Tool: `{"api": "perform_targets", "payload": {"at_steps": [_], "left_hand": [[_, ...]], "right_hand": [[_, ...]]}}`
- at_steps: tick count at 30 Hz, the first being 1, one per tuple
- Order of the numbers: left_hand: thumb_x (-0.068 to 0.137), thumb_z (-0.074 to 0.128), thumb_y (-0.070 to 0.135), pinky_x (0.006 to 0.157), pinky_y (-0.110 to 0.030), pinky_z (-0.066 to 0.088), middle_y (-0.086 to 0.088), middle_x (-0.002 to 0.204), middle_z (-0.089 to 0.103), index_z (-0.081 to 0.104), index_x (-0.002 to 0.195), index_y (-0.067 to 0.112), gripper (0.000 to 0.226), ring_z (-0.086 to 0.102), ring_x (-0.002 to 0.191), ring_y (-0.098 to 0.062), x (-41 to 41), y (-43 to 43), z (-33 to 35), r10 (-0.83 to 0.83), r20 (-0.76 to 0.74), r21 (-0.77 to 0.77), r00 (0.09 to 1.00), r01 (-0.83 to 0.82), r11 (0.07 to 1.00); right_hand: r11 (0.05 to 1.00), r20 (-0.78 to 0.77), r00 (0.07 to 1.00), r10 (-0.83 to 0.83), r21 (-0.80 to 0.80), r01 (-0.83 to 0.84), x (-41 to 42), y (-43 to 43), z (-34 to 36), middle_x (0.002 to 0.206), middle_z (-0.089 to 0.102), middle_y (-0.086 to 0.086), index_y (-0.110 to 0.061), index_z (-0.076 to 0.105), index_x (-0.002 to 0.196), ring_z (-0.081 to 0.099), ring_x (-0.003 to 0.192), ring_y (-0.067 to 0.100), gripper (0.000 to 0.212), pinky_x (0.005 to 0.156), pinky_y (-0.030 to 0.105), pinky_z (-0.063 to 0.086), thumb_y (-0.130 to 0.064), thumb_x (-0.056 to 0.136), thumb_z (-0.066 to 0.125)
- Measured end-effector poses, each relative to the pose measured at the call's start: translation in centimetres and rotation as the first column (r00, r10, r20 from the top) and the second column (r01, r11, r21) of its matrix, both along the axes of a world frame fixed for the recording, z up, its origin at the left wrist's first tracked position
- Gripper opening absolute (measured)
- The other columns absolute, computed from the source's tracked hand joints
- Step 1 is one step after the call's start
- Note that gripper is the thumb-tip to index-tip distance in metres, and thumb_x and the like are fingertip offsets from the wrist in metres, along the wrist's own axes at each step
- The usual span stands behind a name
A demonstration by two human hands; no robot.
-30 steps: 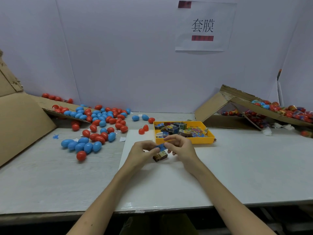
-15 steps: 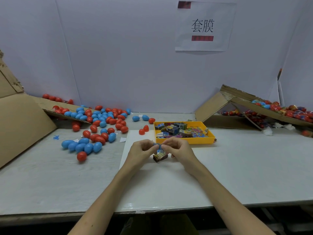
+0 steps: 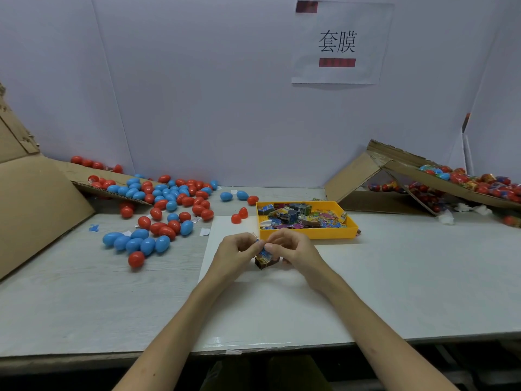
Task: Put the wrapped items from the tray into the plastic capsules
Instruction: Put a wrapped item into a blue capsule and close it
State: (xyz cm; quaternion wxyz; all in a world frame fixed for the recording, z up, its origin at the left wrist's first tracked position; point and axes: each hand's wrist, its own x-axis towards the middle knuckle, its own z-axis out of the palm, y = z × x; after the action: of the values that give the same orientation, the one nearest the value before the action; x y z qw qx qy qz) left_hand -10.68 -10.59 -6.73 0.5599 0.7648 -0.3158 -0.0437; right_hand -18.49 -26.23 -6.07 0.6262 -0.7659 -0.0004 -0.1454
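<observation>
A yellow tray (image 3: 310,232) at the table's middle holds several colourful wrapped items (image 3: 298,217). Just in front of it my left hand (image 3: 234,253) and my right hand (image 3: 293,248) meet, both pinching one small blue wrapped item (image 3: 263,252) between their fingertips. A brown wrapped item (image 3: 266,263) lies on the white sheet right under my hands. Red and blue plastic capsules (image 3: 158,218) lie scattered at the left, the nearest group (image 3: 135,244) about a hand's width from my left hand.
A cardboard ramp (image 3: 33,204) stands at the far left, with capsules spilling off a flap. At the right a tilted cardboard box (image 3: 394,176) holds several film-covered capsules (image 3: 479,184). A paper sign hangs on the back wall. The table's front edge runs below my forearms.
My hands have drawn closer together and the blue wrapped item now sits more upright and bunched between my fingertips. The brown item has stayed where it lay.
</observation>
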Motion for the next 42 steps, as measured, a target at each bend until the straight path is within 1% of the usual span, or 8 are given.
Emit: {"api": "perform_targets", "payload": {"at_steps": [3,8,15,22,26,34,37,42], "left_hand": [[0.093,0.066,0.029,0.065,-0.013,0.048,0.009,0.070,0.069,0.070,0.075,0.023,0.019,0.061,0.067,0.001,0.0,0.0,-0.1,-0.001,-0.012,-0.007,1.000,0.001,1.000],[0.093,0.066,0.030,0.067,-0.016,0.048,0.005,0.072,0.070,0.073,0.081,0.013,0.022,0.060,0.067,0.001,0.0,-0.1,-0.1,-0.006,0.002,0.018,1.000,0.006,1.000],[0.093,0.064,0.036,0.073,-0.027,0.051,-0.001,0.076,0.071,0.072,0.080,0.014,0.027,0.062,0.072,-0.007,-0.2,0.0,0.1,-0.003,-0.009,0.031,1.000,0.003,1.000],[0.092,0.068,0.027,0.070,-0.021,0.050,0.003,0.080,0.071,0.069,0.082,0.020,0.012,0.064,0.074,-0.005,-0.6,0.1,0.4,-0.027,-0.012,0.034,1.000,0.027,0.999],[0.093,0.068,0.018,0.073,-0.026,0.049,-0.004,0.085,0.072,0.070,0.086,0.015,0.008,0.065,0.081,-0.014,-0.7,0.2,0.5,0.001,-0.003,0.043,1.000,0.000,0.999],[0.092,0.068,0.017,0.069,-0.017,0.047,-0.001,0.077,0.070,0.069,0.083,0.015,0.010,0.063,0.074,-0.010,-0.7,0.2,0.5,0.068,0.001,0.032,0.998,-0.068,0.997],[0.093,0.067,0.018,0.070,-0.020,0.047,0.000,0.074,0.069,0.068,0.081,0.015,0.012,0.063,0.071,-0.009,-0.6,0.3,0.5,0.116,0.008,0.026,0.993,-0.116,0.993],[0.090,0.070,0.023,0.059,-0.011,0.043,-0.001,0.075,0.068,0.064,0.073,0.019,0.018,0.059,0.070,-0.009,-1.0,0.1,0.5,0.120,0.074,0.091,0.990,-0.127,0.988]], "right_hand": [[0.999,0.004,1.000,-0.011,-0.043,0.011,0.0,0.1,-0.1,0.086,0.074,0.002,-0.013,0.069,0.097,0.064,0.068,0.004,0.012,0.052,0.013,0.044,-0.018,0.087,0.074],[0.997,0.006,1.000,-0.013,-0.073,0.013,0.1,0.0,-0.3,0.067,0.066,-0.012,-0.018,0.071,0.078,0.056,0.058,-0.003,0.008,0.052,0.009,0.040,-0.019,0.085,0.076],[0.998,0.016,1.000,-0.016,-0.068,0.017,0.0,-0.1,-0.2,0.069,0.068,-0.010,-0.016,0.076,0.084,0.057,0.061,-0.002,0.005,0.054,0.011,0.041,-0.020,0.086,0.075],[0.996,0.041,0.995,-0.089,0.013,0.089,0.0,-0.3,0.0,0.067,0.068,-0.012,-0.021,0.072,0.083,0.059,0.062,-0.001,0.009,0.051,0.010,0.041,-0.013,0.089,0.071],[0.996,0.040,0.996,-0.084,0.019,0.084,0.1,-0.3,0.0,0.070,0.070,-0.009,-0.018,0.070,0.081,0.062,0.062,-0.001,0.012,0.050,0.009,0.042,-0.008,0.087,0.072],[0.990,0.006,0.990,-0.138,0.000,0.138,0.2,-0.4,-0.2,0.069,0.068,-0.014,-0.023,0.073,0.081,0.059,0.064,-0.005,0.011,0.052,0.011,0.041,-0.015,0.089,0.071],[0.993,-0.009,0.993,-0.120,0.003,0.120,0.2,-0.4,-0.3,0.071,0.068,-0.012,-0.026,0.073,0.080,0.058,0.064,-0.002,0.011,0.052,0.015,0.041,-0.018,0.088,0.072],[0.998,-0.052,0.997,-0.065,0.008,0.065,0.3,-0.3,-0.3,0.077,0.069,-0.006,-0.022,0.075,0.084,0.058,0.065,0.001,0.007,0.052,0.017,0.042,-0.016,0.088,0.072]]}}
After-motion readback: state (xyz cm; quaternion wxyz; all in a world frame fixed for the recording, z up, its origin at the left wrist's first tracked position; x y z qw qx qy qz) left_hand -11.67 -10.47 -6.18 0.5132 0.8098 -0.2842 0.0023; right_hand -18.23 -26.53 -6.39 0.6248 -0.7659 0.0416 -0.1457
